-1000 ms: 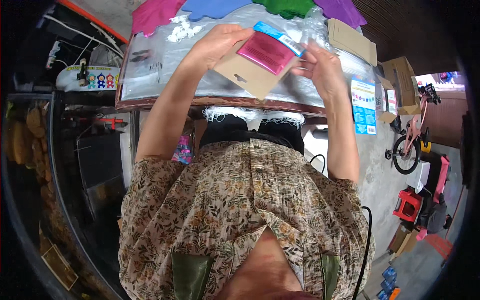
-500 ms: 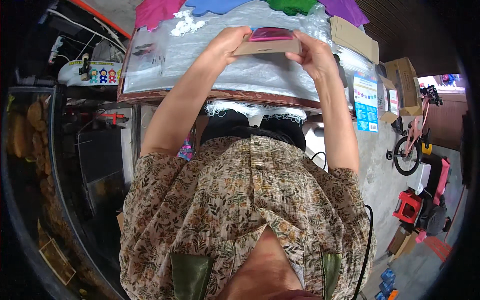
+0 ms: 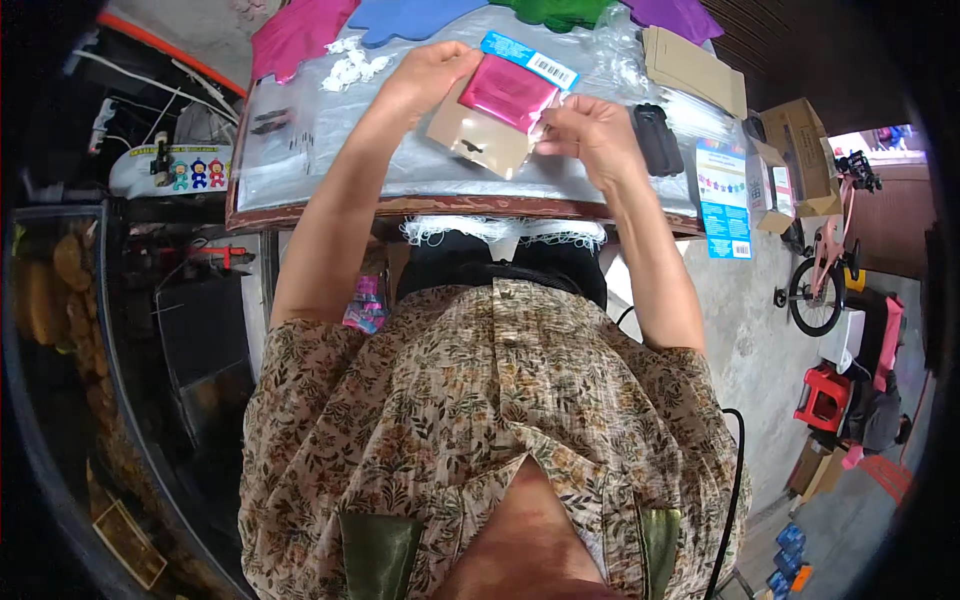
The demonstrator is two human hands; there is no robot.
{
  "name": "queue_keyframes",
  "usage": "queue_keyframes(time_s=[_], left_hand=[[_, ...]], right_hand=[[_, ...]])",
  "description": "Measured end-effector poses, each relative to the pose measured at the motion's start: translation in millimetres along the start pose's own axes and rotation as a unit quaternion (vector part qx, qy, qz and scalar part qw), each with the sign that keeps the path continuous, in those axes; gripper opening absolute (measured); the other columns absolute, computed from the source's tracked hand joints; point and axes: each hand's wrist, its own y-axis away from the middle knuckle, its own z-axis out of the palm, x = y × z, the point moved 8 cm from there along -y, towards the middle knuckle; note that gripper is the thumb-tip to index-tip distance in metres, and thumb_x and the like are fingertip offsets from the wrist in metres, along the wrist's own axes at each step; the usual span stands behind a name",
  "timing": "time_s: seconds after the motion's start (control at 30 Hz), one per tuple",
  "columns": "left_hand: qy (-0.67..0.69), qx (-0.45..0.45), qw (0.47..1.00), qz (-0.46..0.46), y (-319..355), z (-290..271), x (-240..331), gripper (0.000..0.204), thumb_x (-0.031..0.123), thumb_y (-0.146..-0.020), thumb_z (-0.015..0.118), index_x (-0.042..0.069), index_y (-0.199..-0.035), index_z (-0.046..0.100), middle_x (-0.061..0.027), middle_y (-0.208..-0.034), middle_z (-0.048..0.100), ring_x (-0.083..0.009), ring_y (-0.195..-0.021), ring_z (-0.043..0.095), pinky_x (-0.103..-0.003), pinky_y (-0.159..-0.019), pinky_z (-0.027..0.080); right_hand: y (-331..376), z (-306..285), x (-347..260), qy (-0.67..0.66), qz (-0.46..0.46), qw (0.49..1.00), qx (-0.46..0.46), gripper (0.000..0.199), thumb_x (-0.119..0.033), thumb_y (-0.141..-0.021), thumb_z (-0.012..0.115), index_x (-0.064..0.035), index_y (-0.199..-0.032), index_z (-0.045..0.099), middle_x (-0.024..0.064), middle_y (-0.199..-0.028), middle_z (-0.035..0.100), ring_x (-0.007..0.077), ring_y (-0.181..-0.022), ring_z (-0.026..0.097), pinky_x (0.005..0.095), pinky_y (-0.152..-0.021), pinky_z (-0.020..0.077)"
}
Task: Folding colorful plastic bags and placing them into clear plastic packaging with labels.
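Seen from above, a person in a floral shirt (image 3: 480, 400) holds a flat package (image 3: 509, 92) over the near half of a plastic-covered tabletop (image 3: 430, 185). It is a brown card in glossy clear wrap, bearing a folded magenta piece and a blue label strip along its far end. The left hand (image 3: 425, 85) pinches its upper left edge; the fingers beneath are hidden. The right hand (image 3: 595, 138) pinches the right edge between thumb and bent fingers. Gripping opposite edges probably keeps the card steady and leaves its face uncovered, tilted toward the wearer. Just right of the right hand lies a black, phone-shaped object (image 3: 656, 140). Brown cards (image 3: 695, 72) sit stacked beyond it, seemingly within reach. Pink (image 3: 292, 38), blue (image 3: 410, 15), green (image 3: 560, 10) and purple sheets (image 3: 680, 17) line the far edge, perhaps leaving working room, with a white clump (image 3: 354, 66) nearby.
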Motion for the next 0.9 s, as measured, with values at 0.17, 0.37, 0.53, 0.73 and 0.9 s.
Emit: queue_keyframes(time_s=[0.17,0.37,0.53,0.73,0.9], left_hand=[[0.087,0.014,0.996,-0.016,-4,10,-9,0.033,0.029,-0.104,0.054,0.001,-0.115,0.068,-0.005,-0.096,0.071,-0.0115,-0.081,0.064,-0.031,-0.073,0.053],[0.162,0.033,0.985,-0.044,-3,23,-17,0.034,0.029,-0.105,0.053,0.0,-0.117,0.067,-0.0049,-0.096,0.072,-0.0115,-0.081,0.064,-0.03,-0.073,0.053],[0.168,0.036,0.985,-0.022,-11,20,-30,0.033,0.028,-0.106,0.052,0.0,-0.115,0.068,-0.0045,-0.094,0.071,-0.0114,-0.08,0.064,-0.03,-0.073,0.053],[0.049,0.016,0.999,0.003,-16,18,-17,0.032,0.027,-0.105,0.052,0.0,-0.103,0.069,-0.0012,-0.089,0.07,-0.0101,-0.077,0.062,-0.028,-0.073,0.051],[-0.129,-0.194,0.972,-0.016,-30,12,-5,0.026,0.022,-0.103,0.053,0.002,-0.109,0.069,-0.0042,-0.095,0.071,-0.0106,-0.089,0.064,-0.028,-0.081,0.051]], right_hand=[[1,4,12,-0.034,-0.023,0.999,0.024,0.005,-0.002,-0.088,0.069,0.0013,-0.084,0.069,0.0087,-0.08,0.071,0.0136,-0.067,0.067,0.0274,-0.061,0.0618],[4,-5,15,-0.015,-0.03,0.998,0.054,0.003,-0.001,-0.087,0.07,0.0017,-0.086,0.069,0.0092,-0.083,0.072,0.0144,-0.069,0.068,0.0285,-0.064,0.0614],[5,2,19,-0.055,-0.06,0.997,0.014,0.003,0.0,-0.086,0.071,0.0017,-0.088,0.069,0.0097,-0.085,0.073,0.0138,-0.071,0.068,0.0266,-0.067,0.0602],[19,7,5,0.012,-0.04,0.999,0.003,0.003,0.001,-0.086,0.071,0.003,-0.088,0.069,0.011,-0.083,0.073,0.0144,-0.072,0.069,0.0261,-0.067,0.0589],[28,-70,-82,0.565,-0.276,0.774,0.077,0.016,-0.009,-0.089,0.068,-0.0057,-0.104,0.074,0.0131,-0.091,0.076,0.0237,-0.076,0.074,0.0354,-0.07,0.0569]])
